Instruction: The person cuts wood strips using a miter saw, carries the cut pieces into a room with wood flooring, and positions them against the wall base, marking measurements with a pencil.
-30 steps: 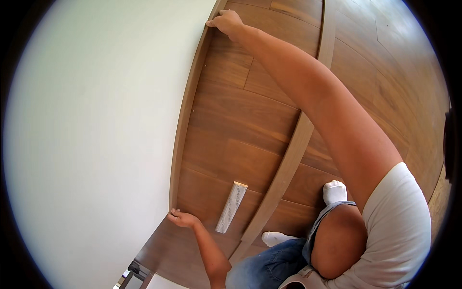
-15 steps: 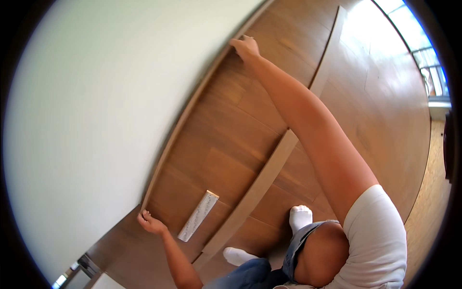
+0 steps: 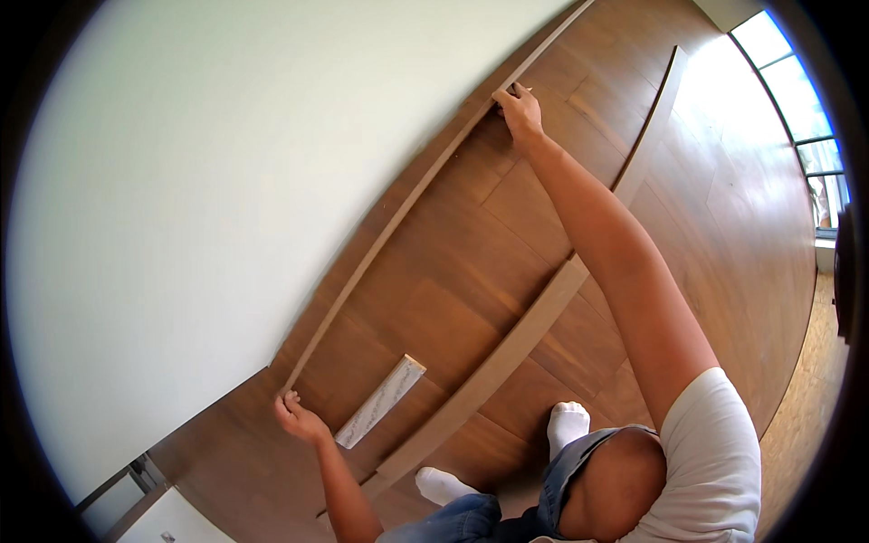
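Observation:
Both hands hold a long, narrow wooden trim strip (image 3: pixel 398 215), which runs beside the foot of a pale wall with a band of floor showing between them. My left hand (image 3: pixel 300 421) is closed on the strip's near end, its fingertips at the very tip. Farther up, my right hand (image 3: pixel 521 113) grips the strip from its right side with the arm stretched out. On the brown plank floor (image 3: pixel 453 308) by my left hand lies a short whitish piece with a speckled, streaked face (image 3: pixel 380 403).
A second long wooden strip (image 3: pixel 507 353) lies on the floor to the right, passing under my right forearm. My feet in white socks (image 3: pixel 568 423) are just right of it. The pale wall (image 3: pixel 208 199) fills the left. Windows (image 3: pixel 801 109) stand at the far right.
The trim strip has come away from the wall's foot toward the right, both hands moving with it. A strip of floor now shows between it and the wall. The view has shifted slightly.

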Action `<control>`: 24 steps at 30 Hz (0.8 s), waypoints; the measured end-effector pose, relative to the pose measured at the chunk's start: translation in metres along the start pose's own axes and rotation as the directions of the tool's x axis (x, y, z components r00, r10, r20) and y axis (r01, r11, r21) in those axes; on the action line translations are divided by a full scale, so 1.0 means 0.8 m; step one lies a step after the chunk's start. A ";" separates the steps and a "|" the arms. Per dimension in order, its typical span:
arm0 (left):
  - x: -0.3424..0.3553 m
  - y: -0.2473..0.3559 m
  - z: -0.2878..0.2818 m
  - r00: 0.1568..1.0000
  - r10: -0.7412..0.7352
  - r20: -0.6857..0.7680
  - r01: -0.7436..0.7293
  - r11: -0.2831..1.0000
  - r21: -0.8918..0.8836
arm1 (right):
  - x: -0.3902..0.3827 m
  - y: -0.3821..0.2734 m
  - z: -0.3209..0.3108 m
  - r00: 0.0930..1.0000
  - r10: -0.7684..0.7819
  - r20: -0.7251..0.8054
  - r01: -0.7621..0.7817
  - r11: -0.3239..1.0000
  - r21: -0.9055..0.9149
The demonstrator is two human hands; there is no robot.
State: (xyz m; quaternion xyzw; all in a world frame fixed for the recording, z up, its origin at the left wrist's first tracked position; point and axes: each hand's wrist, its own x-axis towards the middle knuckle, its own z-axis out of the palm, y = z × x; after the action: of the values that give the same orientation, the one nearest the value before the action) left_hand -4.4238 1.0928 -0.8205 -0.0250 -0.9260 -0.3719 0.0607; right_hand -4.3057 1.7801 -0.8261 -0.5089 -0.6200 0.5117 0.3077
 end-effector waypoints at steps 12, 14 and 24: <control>0.070 -0.001 0.030 0.991 -0.084 -0.101 0.080 0.996 -0.042 | 0.004 -0.035 0.028 0.999 -0.021 0.046 0.025 0.994 -0.102; 0.071 -0.007 0.037 0.996 -0.035 -0.083 0.030 0.998 -0.060 | 0.007 -0.031 0.021 0.999 -0.037 0.023 0.039 0.993 -0.114; 0.079 -0.025 0.022 0.992 0.065 -0.111 -0.061 0.997 0.041 | 0.052 -0.007 0.048 0.984 -0.165 0.068 0.178 0.894 -0.410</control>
State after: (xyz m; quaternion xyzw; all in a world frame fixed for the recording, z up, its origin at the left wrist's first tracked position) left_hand -4.4901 1.0911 -0.8386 -0.0323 -0.9266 -0.3531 0.1250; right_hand -4.3546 1.8074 -0.8378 -0.4979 -0.7616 0.3473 0.2269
